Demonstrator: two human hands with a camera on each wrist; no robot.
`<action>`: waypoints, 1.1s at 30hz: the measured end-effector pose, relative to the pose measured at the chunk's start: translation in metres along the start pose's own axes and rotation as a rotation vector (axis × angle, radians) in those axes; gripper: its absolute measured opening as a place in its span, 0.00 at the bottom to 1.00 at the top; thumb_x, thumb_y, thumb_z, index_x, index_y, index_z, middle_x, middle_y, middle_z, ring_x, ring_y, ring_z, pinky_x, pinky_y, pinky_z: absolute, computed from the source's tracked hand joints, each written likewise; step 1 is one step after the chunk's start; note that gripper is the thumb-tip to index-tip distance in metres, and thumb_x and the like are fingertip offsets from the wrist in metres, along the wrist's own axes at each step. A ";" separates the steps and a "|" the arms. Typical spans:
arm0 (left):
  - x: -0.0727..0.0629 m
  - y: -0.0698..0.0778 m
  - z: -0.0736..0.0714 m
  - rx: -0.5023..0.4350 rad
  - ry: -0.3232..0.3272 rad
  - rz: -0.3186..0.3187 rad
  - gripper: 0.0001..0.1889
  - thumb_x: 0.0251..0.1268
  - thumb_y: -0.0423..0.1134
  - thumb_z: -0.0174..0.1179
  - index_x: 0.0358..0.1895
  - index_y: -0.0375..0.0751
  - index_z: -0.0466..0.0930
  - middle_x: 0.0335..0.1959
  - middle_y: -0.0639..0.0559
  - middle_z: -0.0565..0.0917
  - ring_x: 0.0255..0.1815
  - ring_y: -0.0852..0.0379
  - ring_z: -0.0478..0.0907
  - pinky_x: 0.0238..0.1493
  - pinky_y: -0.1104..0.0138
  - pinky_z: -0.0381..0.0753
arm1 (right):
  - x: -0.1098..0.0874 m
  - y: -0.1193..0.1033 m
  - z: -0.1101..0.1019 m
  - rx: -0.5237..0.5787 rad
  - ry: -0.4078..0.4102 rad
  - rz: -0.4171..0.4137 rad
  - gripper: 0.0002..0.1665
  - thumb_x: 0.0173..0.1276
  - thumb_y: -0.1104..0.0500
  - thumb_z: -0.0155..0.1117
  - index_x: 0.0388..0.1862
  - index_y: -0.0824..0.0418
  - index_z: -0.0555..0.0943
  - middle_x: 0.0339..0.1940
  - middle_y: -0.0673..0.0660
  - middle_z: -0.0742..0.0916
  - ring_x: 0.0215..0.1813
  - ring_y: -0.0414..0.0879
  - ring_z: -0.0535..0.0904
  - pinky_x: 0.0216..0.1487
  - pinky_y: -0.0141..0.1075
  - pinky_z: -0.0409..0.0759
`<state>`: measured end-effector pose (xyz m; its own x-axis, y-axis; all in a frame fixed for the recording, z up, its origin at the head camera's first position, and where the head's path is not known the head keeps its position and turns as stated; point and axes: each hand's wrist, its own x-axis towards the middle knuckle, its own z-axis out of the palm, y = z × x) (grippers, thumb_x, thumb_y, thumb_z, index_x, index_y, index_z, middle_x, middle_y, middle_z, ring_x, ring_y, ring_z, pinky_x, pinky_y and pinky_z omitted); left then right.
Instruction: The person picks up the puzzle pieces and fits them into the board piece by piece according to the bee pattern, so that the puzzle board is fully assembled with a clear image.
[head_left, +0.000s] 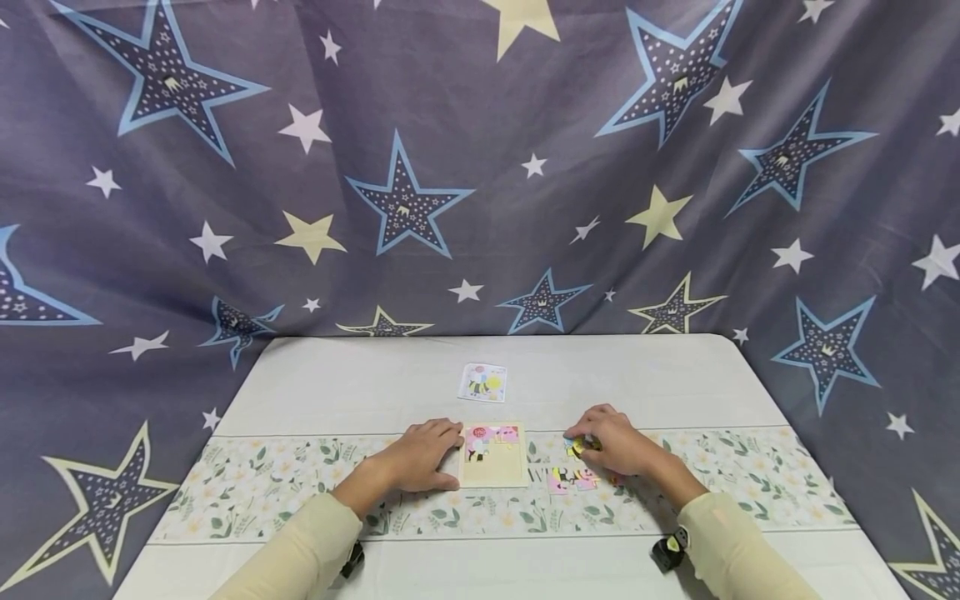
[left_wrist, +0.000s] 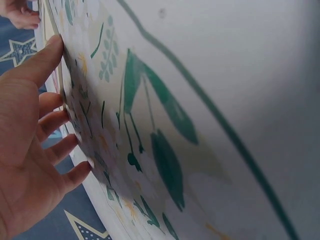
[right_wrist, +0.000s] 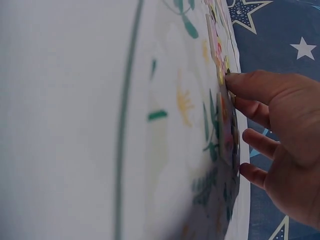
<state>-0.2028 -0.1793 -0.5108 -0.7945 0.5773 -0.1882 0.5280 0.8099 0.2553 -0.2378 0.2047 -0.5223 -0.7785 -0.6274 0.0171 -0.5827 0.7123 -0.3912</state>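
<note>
A square wooden puzzle tray [head_left: 491, 473] lies on the table, with several pink, white and black pieces [head_left: 491, 435] set along its top and left side. My left hand [head_left: 423, 457] rests at the tray's left edge, thumb at the lower corner and fingers [left_wrist: 52, 122] loosely bent along the side. To the right of the tray, my right hand [head_left: 618, 443] pinches a yellow and black puzzle piece [head_left: 576, 447] between thumb and forefinger, low over the table. More loose pieces [head_left: 558, 481] lie just below that hand, some partly hidden under it.
A printed picture card [head_left: 483, 382] with a bee lies behind the tray. A floral runner [head_left: 300, 475] crosses the white table [head_left: 360, 379]. A dark curtain with stars [head_left: 525, 208] hangs behind the table's far edge.
</note>
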 end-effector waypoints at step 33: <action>-0.001 0.002 -0.002 -0.004 0.003 -0.004 0.37 0.64 0.63 0.65 0.71 0.45 0.72 0.78 0.44 0.66 0.80 0.42 0.60 0.77 0.42 0.62 | 0.036 -0.036 0.012 0.070 0.056 -0.129 0.19 0.65 0.55 0.71 0.55 0.52 0.88 0.45 0.47 0.85 0.65 0.54 0.74 0.60 0.56 0.70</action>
<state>-0.2019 -0.1783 -0.5081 -0.7973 0.5741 -0.1866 0.5239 0.8116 0.2586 -0.2422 0.1528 -0.5182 -0.7111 -0.6924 0.1218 -0.6626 0.6020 -0.4456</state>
